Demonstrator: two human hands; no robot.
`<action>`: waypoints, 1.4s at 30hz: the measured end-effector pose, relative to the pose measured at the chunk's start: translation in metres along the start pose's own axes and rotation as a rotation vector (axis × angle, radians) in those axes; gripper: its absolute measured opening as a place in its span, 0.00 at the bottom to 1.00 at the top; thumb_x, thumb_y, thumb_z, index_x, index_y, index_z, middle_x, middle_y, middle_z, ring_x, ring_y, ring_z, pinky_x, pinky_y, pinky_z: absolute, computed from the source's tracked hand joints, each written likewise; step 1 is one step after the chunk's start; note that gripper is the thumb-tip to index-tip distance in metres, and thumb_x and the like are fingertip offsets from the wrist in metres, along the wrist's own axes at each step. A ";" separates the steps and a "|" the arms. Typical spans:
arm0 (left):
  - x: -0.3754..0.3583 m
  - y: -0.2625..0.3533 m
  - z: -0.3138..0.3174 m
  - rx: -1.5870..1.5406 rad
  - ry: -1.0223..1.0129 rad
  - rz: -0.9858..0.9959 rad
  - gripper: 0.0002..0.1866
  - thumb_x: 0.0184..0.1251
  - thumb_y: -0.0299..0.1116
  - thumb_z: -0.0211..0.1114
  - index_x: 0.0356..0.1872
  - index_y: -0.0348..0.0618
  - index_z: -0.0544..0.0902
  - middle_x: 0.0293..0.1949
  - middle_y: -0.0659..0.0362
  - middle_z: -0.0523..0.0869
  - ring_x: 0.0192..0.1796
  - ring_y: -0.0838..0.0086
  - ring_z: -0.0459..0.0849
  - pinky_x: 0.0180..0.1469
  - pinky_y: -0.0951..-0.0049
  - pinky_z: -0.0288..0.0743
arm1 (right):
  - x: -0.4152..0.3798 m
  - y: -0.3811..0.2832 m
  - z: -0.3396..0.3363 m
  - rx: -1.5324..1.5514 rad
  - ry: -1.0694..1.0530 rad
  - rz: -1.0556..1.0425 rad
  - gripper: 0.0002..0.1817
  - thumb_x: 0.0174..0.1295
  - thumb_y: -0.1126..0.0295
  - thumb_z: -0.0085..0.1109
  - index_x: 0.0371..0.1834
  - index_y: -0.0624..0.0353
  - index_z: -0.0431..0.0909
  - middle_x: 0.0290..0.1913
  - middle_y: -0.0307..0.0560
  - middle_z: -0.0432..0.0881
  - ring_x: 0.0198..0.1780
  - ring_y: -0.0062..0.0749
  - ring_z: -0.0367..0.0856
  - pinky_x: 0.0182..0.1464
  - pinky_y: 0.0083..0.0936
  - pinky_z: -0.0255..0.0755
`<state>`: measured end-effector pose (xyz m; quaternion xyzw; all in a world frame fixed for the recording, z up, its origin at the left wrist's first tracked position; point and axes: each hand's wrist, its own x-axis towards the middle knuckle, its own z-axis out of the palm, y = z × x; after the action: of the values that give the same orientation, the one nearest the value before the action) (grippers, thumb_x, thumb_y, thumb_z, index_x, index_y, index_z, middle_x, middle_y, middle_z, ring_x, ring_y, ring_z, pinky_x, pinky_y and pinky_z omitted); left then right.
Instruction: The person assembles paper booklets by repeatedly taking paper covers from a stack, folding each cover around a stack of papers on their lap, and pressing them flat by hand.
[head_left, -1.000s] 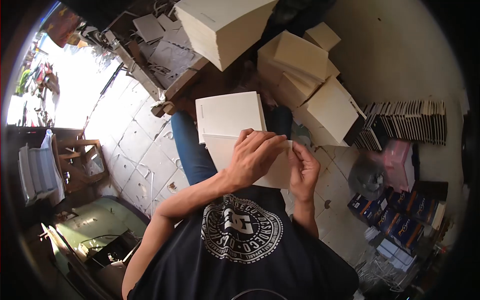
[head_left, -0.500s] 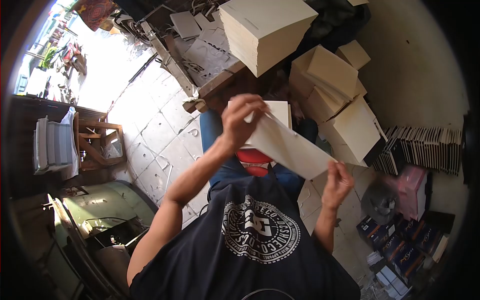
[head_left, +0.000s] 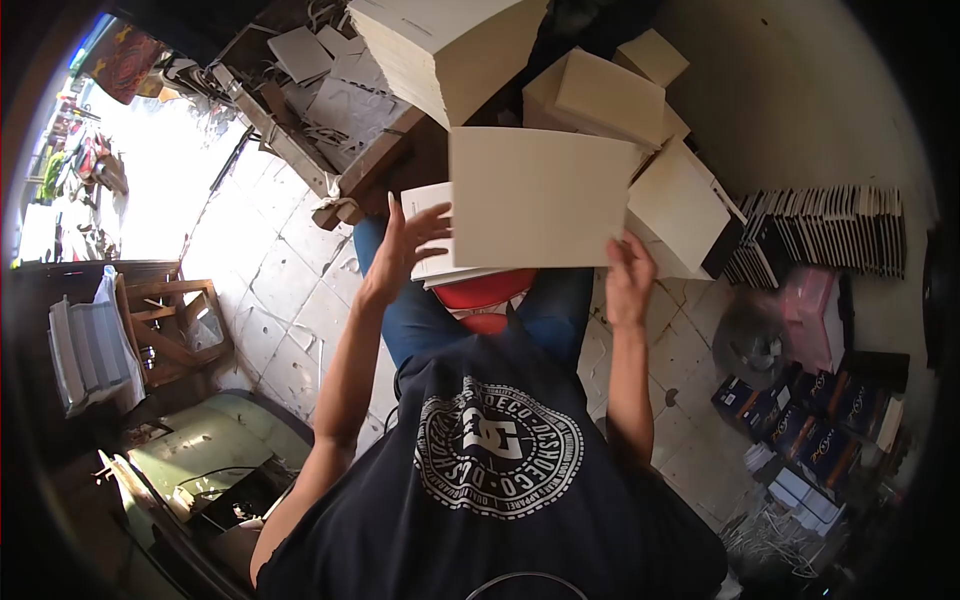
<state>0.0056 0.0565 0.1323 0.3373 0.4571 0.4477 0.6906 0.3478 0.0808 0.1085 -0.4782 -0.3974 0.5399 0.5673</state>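
A flat cream paper sheet (head_left: 540, 198) is held up in front of me, its broad face toward the camera. My right hand (head_left: 630, 275) pinches it at the lower right corner. At its left edge is my left hand (head_left: 408, 245), open, with the fingers spread and pointing at the sheet. Partly covered behind it lies a white printed stack of pages (head_left: 425, 205), over a red seat (head_left: 485, 291) between my knees. The sheet hides most of that stack.
A tall block of paper (head_left: 450, 60) stands ahead beside a wooden tray (head_left: 350, 110) of scraps. More paper stacks (head_left: 680, 210) lean at the right, near a row of dark-covered books (head_left: 820, 230). Blue boxes (head_left: 800, 420) sit lower right; a green metal drum-like object (head_left: 210, 440) is lower left.
The sheet has swung from a slanted pose to face the camera, farther forward. My left hand has come off its upper corner and opened; my right hand keeps hold. The view has shifted right.
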 end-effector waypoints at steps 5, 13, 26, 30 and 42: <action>-0.017 -0.052 0.007 0.484 0.636 0.279 0.25 0.76 0.51 0.60 0.44 0.32 0.84 0.34 0.51 0.89 0.33 0.71 0.84 0.39 0.69 0.77 | 0.023 0.055 0.044 -0.561 -0.366 -0.026 0.08 0.65 0.69 0.68 0.35 0.63 0.82 0.33 0.41 0.85 0.33 0.20 0.79 0.35 0.23 0.72; 0.000 -0.075 -0.025 0.978 0.756 0.083 0.30 0.67 0.51 0.70 0.18 0.33 0.74 0.13 0.56 0.71 0.20 0.77 0.64 0.25 0.64 0.61 | 0.057 0.078 0.027 -0.911 -0.594 -0.212 0.17 0.63 0.56 0.69 0.30 0.60 0.82 0.36 0.47 0.78 0.44 0.42 0.77 0.52 0.37 0.70; 0.007 -0.084 -0.031 0.933 0.743 0.029 0.28 0.67 0.52 0.69 0.22 0.32 0.81 0.15 0.56 0.77 0.20 0.77 0.71 0.26 0.64 0.65 | 0.053 0.077 0.023 -0.862 -0.538 0.000 0.19 0.60 0.52 0.70 0.27 0.57 0.82 0.36 0.45 0.80 0.46 0.42 0.79 0.56 0.38 0.68; 0.006 -0.077 -0.027 0.967 0.741 -0.012 0.26 0.65 0.49 0.70 0.24 0.29 0.81 0.17 0.52 0.80 0.21 0.72 0.75 0.30 0.65 0.70 | 0.036 0.042 0.015 -1.150 -0.630 -0.269 0.17 0.54 0.53 0.74 0.30 0.55 0.84 0.36 0.39 0.81 0.48 0.35 0.78 0.53 0.35 0.64; 0.007 -0.077 -0.021 0.939 0.762 0.000 0.26 0.65 0.49 0.70 0.24 0.30 0.81 0.17 0.50 0.80 0.21 0.68 0.78 0.30 0.63 0.70 | 0.040 0.061 0.017 -1.149 -0.756 -0.486 0.12 0.54 0.60 0.73 0.28 0.55 0.83 0.33 0.39 0.83 0.44 0.34 0.80 0.50 0.33 0.65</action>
<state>0.0109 0.0354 0.0553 0.4218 0.8211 0.2872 0.2555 0.3213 0.1196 0.0505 -0.3798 -0.8817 0.2332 0.1546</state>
